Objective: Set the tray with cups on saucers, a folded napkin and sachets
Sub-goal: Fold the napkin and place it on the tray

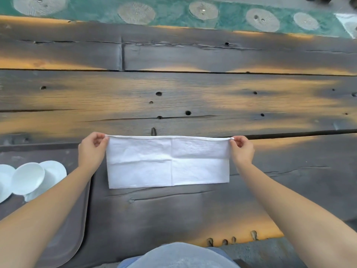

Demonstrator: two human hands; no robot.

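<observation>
A white paper napkin (168,162) lies folded into a wide strip on the dark wooden table, straight in front of me. My left hand (92,149) pinches its far left corner. My right hand (242,150) pinches its far right corner. Both hands hold the folded far edge taut. At the left stands a dark brown tray (77,219), partly under my left forearm. On it are a white cup (28,178) tipped toward me on a white saucer (53,174), and another white piece (4,180) cut off by the frame's left edge. No sachets are in view.
The table (193,97) is made of rough dark planks with cracks and knot holes. Beyond its far edge lies a green floor with round patterned patches (136,12). My lap (177,256) shows at the table's near edge.
</observation>
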